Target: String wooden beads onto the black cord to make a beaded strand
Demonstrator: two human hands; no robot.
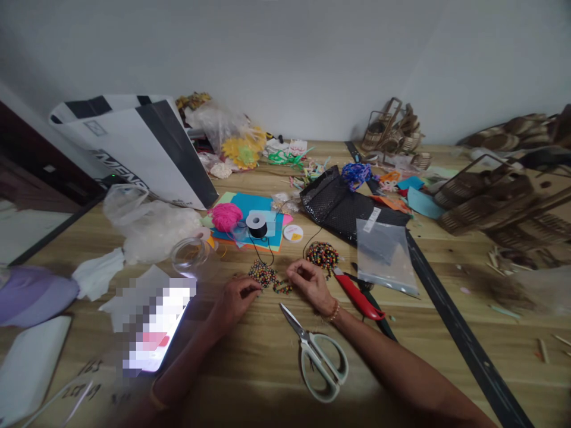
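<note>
My left hand (238, 297) is pinched, thumb against fingertips, at the near edge of a pile of small multicoloured beads (263, 273). Whatever it grips is too small to make out. To its right my right hand (310, 284) also pinches, above a short strand of beads (282, 288); what lies between its fingertips is hidden. A second heap of beads (322, 254) sits just beyond the right hand. Black cord runs from a spool (256, 224) toward the first pile. Scissors (314, 356) with pale handles lie partly opened below the right hand.
A red-handled tool (359, 296) and a clear zip bag (387, 255) lie right of my right hand. A lit phone (163, 330) and a tape roll (190, 257) are on the left. Pink yarn (226, 217), a black padded envelope (348, 205) and small baskets (482, 190) stand farther back.
</note>
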